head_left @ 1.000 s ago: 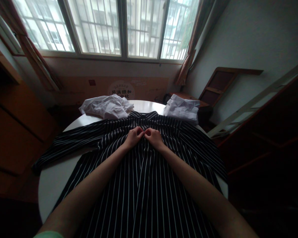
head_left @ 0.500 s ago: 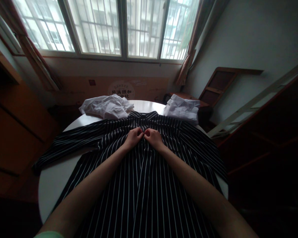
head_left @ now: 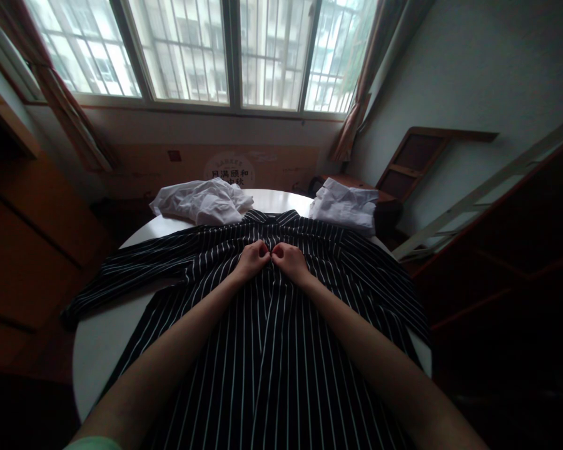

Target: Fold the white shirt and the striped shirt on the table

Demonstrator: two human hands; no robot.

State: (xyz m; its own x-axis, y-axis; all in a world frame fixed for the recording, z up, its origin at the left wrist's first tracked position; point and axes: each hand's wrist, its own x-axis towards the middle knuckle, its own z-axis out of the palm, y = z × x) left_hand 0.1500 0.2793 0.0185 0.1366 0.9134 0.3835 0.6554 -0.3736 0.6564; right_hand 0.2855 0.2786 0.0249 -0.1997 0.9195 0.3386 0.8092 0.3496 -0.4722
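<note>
A black shirt with thin white stripes lies spread front-up over a round white table, collar toward the window, one sleeve stretched out to the left. My left hand and my right hand meet fingertip to fingertip at the shirt's centre front, just below the collar. Both pinch the fabric of the front placket there. What sits between the fingertips is too small to make out.
A crumpled white garment lies at the table's far left. A folded white garment sits at the far right. A wooden frame leans on the right wall, with a ladder-like rail beside it. A barred window lies beyond.
Both hands stay at the same spot on the shirt front; only the fingertips have shifted slightly against each other.
</note>
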